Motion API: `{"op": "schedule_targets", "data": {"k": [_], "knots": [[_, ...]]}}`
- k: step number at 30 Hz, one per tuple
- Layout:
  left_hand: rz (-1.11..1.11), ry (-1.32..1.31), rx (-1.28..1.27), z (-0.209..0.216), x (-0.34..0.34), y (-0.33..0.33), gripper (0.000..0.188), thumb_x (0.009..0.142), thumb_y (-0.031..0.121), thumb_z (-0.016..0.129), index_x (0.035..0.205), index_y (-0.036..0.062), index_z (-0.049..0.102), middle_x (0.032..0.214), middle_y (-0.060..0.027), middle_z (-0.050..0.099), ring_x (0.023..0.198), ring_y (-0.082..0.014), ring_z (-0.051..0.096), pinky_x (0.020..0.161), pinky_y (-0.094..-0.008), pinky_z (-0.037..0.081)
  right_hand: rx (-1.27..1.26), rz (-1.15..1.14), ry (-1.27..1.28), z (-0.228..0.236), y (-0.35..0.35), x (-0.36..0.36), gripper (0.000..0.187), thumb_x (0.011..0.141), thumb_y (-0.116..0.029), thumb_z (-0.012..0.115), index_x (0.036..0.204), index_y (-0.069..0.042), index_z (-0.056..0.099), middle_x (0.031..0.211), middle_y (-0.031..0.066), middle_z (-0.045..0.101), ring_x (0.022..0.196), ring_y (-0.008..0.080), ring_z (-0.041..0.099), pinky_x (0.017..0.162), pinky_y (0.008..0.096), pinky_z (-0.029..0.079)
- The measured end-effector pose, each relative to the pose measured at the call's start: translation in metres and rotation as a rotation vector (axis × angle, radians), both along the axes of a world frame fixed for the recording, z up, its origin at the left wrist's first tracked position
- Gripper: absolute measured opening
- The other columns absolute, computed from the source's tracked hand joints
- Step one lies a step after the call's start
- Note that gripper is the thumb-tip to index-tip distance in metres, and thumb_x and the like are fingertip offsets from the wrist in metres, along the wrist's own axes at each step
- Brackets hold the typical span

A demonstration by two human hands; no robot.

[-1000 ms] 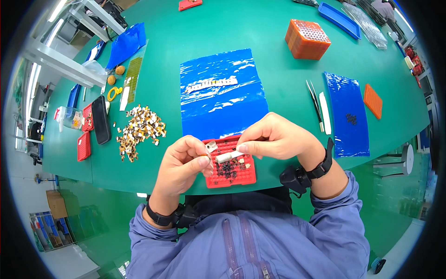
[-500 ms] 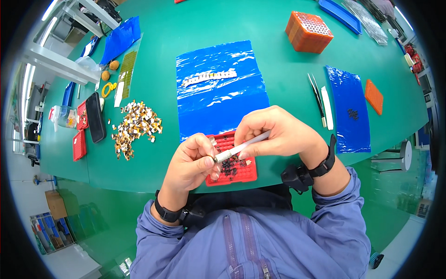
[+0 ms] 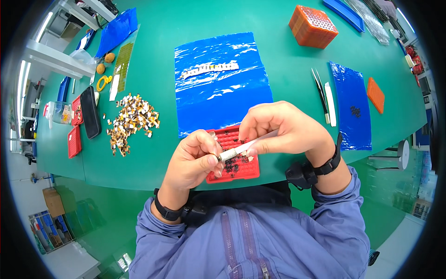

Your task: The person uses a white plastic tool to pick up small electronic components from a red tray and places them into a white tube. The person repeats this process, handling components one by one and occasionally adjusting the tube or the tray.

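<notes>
My right hand (image 3: 288, 128) pinches a white pen-shaped stick (image 3: 245, 146) that slants down to the left. Its tip meets the fingers of my left hand (image 3: 194, 157), which are closed in a pinch around a tiny dark-edged part too small to name. Both hands are over a red dimpled tray (image 3: 232, 178), which holds small black pieces (image 3: 239, 166) and a few pale bits. Just beyond them lies a blue film sheet (image 3: 222, 109) with a row of small white-and-gold pieces (image 3: 211, 68) stuck on it.
To the left are a heap of small white-and-gold pieces (image 3: 133, 120), a black case (image 3: 90, 112) and yellow scissors (image 3: 102, 83). Tweezers (image 3: 319, 91), a white strip (image 3: 330, 104), a blue sheet (image 3: 350, 90) with black bits, and an orange block stack (image 3: 312, 28) lie right.
The view has shifted slightly, so the table items sit a little differently in it. Both hands keep their pinch, with the white stick still held between them over the tray.
</notes>
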State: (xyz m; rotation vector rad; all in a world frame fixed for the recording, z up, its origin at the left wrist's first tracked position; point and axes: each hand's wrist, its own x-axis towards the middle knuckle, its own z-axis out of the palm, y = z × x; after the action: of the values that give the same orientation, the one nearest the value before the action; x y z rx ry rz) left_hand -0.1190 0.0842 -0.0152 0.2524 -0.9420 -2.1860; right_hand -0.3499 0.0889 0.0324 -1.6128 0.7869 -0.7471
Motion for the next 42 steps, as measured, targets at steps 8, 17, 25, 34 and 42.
{"op": "schedule_targets", "data": {"k": [8, 17, 25, 34, 42], "knots": [[0.004, 0.003, -0.003, 0.001, -0.001, 0.001, 0.010, 0.085, 0.002, 0.056, 0.088, 0.0035, 0.047, 0.074, -0.0095, 0.055, 0.064, -0.0139, 0.058, 0.055, -0.0225, 0.049, 0.141, 0.016, -0.061, 0.000, 0.002, 0.001, 0.013, 0.080, -0.011, 0.066, 0.088, -0.001, 0.062, 0.067, 0.0029, 0.059, 0.060, 0.0048, 0.052, 0.054, 0.0203, 0.041], [0.010, -0.026, -0.024, 0.001, -0.001, 0.002, 0.009, 0.085, 0.002, 0.056, 0.088, 0.0032, 0.048, 0.074, -0.0095, 0.055, 0.063, -0.0133, 0.058, 0.056, -0.0227, 0.049, 0.115, 0.035, 0.124, 0.004, -0.001, -0.001, 0.011, 0.083, -0.010, 0.062, 0.087, -0.001, 0.063, 0.066, 0.0040, 0.061, 0.052, 0.0075, 0.050, 0.046, 0.0220, 0.038], [-0.002, -0.043, -0.024, -0.002, -0.001, 0.001, 0.007, 0.086, 0.001, 0.055, 0.089, 0.0030, 0.048, 0.079, -0.0092, 0.056, 0.065, -0.0121, 0.058, 0.059, -0.0225, 0.050, 0.059, 0.021, 0.135, 0.002, 0.000, -0.002, 0.014, 0.081, -0.014, 0.065, 0.082, 0.000, 0.064, 0.066, 0.0033, 0.061, 0.054, 0.0066, 0.051, 0.048, 0.0203, 0.039], [0.093, -0.261, -0.043, 0.009, 0.012, 0.004, 0.005, 0.086, 0.001, 0.053, 0.090, 0.0025, 0.049, 0.079, -0.0070, 0.058, 0.071, -0.0118, 0.059, 0.062, -0.0225, 0.051, -0.046, -0.111, 0.185, -0.005, -0.011, -0.017, 0.017, 0.079, -0.016, 0.069, 0.084, -0.001, 0.063, 0.066, -0.0005, 0.058, 0.060, 0.0040, 0.051, 0.053, 0.0195, 0.040], [0.098, -0.917, -0.526, 0.084, 0.024, -0.021, 0.005, 0.087, 0.003, 0.054, 0.092, 0.0017, 0.052, 0.080, -0.0029, 0.061, 0.074, -0.0093, 0.061, 0.064, -0.0214, 0.048, 0.033, -0.368, -0.016, -0.013, -0.018, -0.021, 0.014, 0.082, -0.012, 0.064, 0.086, 0.001, 0.062, 0.072, -0.0005, 0.058, 0.064, 0.0028, 0.049, 0.053, 0.0175, 0.037]]}}
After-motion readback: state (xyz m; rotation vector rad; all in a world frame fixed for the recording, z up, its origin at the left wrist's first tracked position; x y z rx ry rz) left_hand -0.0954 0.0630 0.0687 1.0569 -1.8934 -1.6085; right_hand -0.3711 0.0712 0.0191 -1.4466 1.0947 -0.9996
